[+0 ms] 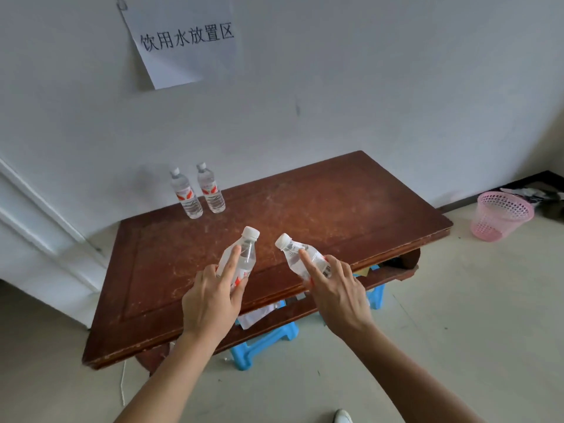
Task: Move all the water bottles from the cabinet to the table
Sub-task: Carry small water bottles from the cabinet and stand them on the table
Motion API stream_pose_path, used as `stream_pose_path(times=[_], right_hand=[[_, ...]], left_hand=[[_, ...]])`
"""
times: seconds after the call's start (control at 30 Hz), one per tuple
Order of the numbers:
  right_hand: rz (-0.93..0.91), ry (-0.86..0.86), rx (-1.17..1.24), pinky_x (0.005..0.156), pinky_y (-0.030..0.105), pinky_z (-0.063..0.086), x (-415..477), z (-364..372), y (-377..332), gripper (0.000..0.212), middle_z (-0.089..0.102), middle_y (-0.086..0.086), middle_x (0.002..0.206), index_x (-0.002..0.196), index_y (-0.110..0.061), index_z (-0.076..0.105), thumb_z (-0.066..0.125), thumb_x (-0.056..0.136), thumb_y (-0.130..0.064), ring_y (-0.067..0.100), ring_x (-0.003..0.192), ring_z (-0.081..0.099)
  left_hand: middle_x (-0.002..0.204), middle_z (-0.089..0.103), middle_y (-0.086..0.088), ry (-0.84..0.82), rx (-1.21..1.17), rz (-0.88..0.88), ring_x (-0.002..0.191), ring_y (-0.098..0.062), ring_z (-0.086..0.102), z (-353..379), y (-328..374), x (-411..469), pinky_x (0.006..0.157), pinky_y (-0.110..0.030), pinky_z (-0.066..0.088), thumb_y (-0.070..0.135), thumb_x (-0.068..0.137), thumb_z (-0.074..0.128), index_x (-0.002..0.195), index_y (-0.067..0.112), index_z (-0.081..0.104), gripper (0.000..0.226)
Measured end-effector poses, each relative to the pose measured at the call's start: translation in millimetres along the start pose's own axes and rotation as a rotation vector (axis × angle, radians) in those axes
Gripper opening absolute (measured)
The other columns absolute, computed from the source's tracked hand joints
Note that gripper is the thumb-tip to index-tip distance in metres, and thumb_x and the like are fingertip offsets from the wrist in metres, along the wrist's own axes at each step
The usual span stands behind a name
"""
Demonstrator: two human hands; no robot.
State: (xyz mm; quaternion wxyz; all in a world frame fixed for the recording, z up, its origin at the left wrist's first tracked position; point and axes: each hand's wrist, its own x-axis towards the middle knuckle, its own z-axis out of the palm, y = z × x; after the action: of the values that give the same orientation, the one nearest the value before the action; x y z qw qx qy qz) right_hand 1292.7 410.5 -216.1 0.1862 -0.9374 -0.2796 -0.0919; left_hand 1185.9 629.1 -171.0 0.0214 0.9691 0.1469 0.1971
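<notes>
Floor (442,331): pale, smooth, lightly scuffed. The tip of a white shoe (343,416) shows at the bottom edge, nearer than both hands.

Left hand (210,300): fingers (230,264) wrapped round the left bottle (245,254), index finger straight along its side. The bottle is clear plastic with a white screw cap and a red-and-white label. It is tilted, cap pointing away, over the near part of the tabletop (320,203).

Right hand (338,294): fingers (311,264) grip the right bottle (300,257) the same way, with a barcode showing beside the index finger. Its cap leans toward the left bottle; the caps are near but apart.

Tabletop: dark red-brown wood, rectangular, with a raised border and a worn, scratched finish. Below the fingers, under its near edge, is a blue plastic stool (262,340).

Beyond the left fingers, at the far left corner, the first standing bottle (186,193) and the second standing bottle (210,189) are upright, just beside each other, same kind.

Far to the right of the right fingers, on the floor, is a pink plastic mesh basket (500,215), round and tapered.

Wall (366,87): white, matt, a few marks. A paper sign (186,38) with black characters hangs tilted above the standing bottles.
</notes>
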Motion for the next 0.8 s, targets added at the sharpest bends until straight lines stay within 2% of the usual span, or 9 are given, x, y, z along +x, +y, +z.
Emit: stream_pose_path(times=[0.13,0.23,0.33,0.43,0.53,0.63,0.7,0.8], right_hand=[[-0.062,-0.025,-0.035,0.061,0.041,0.058,97,2,19,0.079,0.061,0.014,0.125,0.157,-0.042,0.025,0.071,0.092,-0.041,0.032,0.101,0.064],[-0.097,-0.063,0.005,0.059,0.041,0.057,160,11,22,0.076,0.059,0.016,0.127,0.158,-0.041,0.023,0.066,0.095,-0.04,0.034,0.106,0.062],[-0.113,-0.074,0.006,0.053,0.037,0.056,203,26,22,0.089,0.061,0.016,0.124,0.16,-0.041,0.019,0.074,0.09,-0.037,0.033,0.104,0.064],[-0.124,-0.089,-0.014,0.053,0.036,0.055,242,50,20,0.096,0.059,0.016,0.126,0.16,-0.043,0.013,0.077,0.088,-0.034,0.033,0.107,0.064],[-0.063,-0.128,0.017,0.064,0.038,0.055,283,67,11,0.085,0.051,0.014,0.14,0.157,-0.051,0.003,0.063,0.099,-0.04,0.032,0.121,0.056],[-0.017,-0.088,0.074,0.068,0.04,0.057,321,79,4,0.079,0.05,0.012,0.143,0.151,-0.055,-0.006,0.054,0.102,-0.046,0.03,0.123,0.054],[0.012,-0.075,0.097,0.067,0.041,0.058,344,91,3,0.079,0.052,0.011,0.14,0.151,-0.056,-0.004,0.056,0.101,-0.045,0.028,0.121,0.056],[0.092,-0.056,0.152,0.062,0.037,0.05,373,108,3,0.076,0.055,0.009,0.133,0.154,-0.052,0.009,0.06,0.098,-0.04,0.028,0.113,0.059]], left_hand=[[0.084,0.062,-0.012,0.041,0.025,-0.058,0.075,-0.028,0.066,14,-6,75,0.044,-0.034,0.052,0.04,0.087,0.07,0.155,0.026,0.037,0.077],[0.089,0.064,-0.011,0.066,0.036,-0.13,0.077,-0.027,0.066,31,-23,121,0.047,-0.033,0.052,0.044,0.089,0.066,0.157,0.027,0.034,0.077],[0.091,0.065,-0.009,0.061,0.02,-0.161,0.079,-0.025,0.067,47,-40,155,0.049,-0.033,0.053,0.047,0.09,0.064,0.158,0.028,0.03,0.078],[0.092,0.066,-0.009,0.087,-0.008,-0.177,0.08,-0.027,0.068,73,-61,189,0.049,-0.034,0.053,0.046,0.09,0.065,0.156,0.026,0.035,0.075],[0.1,0.067,-0.011,0.057,-0.076,-0.184,0.086,-0.028,0.07,99,-89,232,0.052,-0.037,0.055,0.046,0.091,0.066,0.157,0.027,0.031,0.077],[0.104,0.068,-0.011,0.043,-0.16,-0.152,0.087,-0.028,0.071,121,-112,270,0.052,-0.039,0.056,0.047,0.09,0.067,0.157,0.026,0.029,0.08],[0.105,0.068,-0.011,0.05,-0.197,-0.112,0.085,-0.027,0.071,136,-126,293,0.05,-0.039,0.056,0.047,0.09,0.068,0.157,0.024,0.03,0.08],[0.112,0.068,-0.014,0.002,-0.262,-0.112,0.092,-0.029,0.07,164,-141,324,0.053,-0.042,0.059,0.045,0.091,0.07,0.155,0.019,0.028,0.081]])
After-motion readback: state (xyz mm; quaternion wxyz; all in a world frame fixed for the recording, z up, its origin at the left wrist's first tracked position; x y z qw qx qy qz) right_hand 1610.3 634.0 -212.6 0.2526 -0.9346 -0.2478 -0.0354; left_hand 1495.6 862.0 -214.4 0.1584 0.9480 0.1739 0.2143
